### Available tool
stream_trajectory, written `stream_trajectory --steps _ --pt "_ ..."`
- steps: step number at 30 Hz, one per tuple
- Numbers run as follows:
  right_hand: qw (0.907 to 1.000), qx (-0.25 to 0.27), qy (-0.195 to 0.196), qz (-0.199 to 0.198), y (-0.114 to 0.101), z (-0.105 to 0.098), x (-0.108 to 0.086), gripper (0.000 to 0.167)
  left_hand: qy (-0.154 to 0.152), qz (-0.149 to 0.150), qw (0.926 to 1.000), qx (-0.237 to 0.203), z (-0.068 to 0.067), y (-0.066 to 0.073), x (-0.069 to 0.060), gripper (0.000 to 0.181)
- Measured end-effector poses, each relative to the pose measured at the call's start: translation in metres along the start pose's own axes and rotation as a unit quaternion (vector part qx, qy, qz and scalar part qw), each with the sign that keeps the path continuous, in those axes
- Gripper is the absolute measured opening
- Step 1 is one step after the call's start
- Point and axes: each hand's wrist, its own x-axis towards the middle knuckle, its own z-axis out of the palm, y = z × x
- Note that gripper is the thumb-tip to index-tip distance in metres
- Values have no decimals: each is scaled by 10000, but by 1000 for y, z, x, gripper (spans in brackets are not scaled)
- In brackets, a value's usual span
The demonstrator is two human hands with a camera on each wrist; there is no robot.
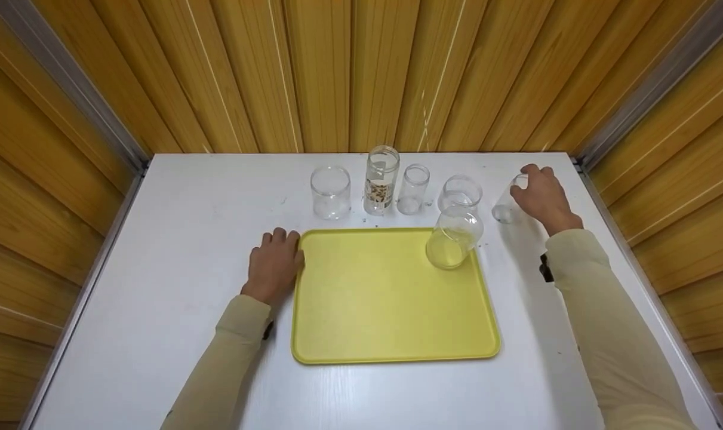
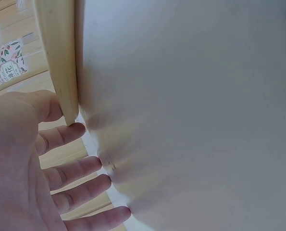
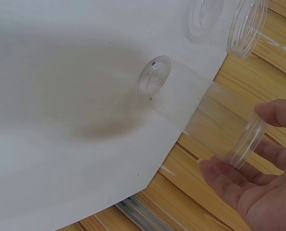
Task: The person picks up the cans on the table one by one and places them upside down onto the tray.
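Note:
A yellow tray (image 1: pixel 391 310) lies on the white table. My left hand (image 1: pixel 274 266) rests beside its far left corner, with the thumb (image 2: pixel 50 107) against the edge and the fingertips (image 2: pixel 106 219) spread on the table. At the far right, my right hand (image 1: pixel 541 194) holds a tall clear jar (image 1: pixel 504 212) by its threaded rim, fingers and thumb around the top. The jar (image 3: pixel 195 110) tilts; whether its base touches the table I cannot tell. On the tray's far right corner stands a wide clear jar (image 1: pixel 448 248).
Along the back stand a wide clear jar (image 1: pixel 331 194), a tall jar with a printed label (image 1: pixel 380 185), a slim jar (image 1: pixel 413 190) and a short jar (image 1: pixel 464 190) partly behind the one on the tray. Wood-patterned walls (image 1: pixel 319 77) enclose the table's back and sides.

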Motion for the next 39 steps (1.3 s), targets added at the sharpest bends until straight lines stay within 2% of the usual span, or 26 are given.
stream_trajectory --steps 9,17,26,39 --pt "9999 124 110 -34 2 1 -4 61 68 35 10000 63 -1 0 -1 26" --pt "9994 252 172 -135 3 0 -10 61 -186 43 9997 182 -1 -1 0 30" --pt "9986 368 341 -168 -2 -2 -15 60 -67 7 9999 107 0 -1 1 29" --pt "9953 717 618 -215 -9 -8 -25 58 -49 -50 9999 83 -1 0 0 29"
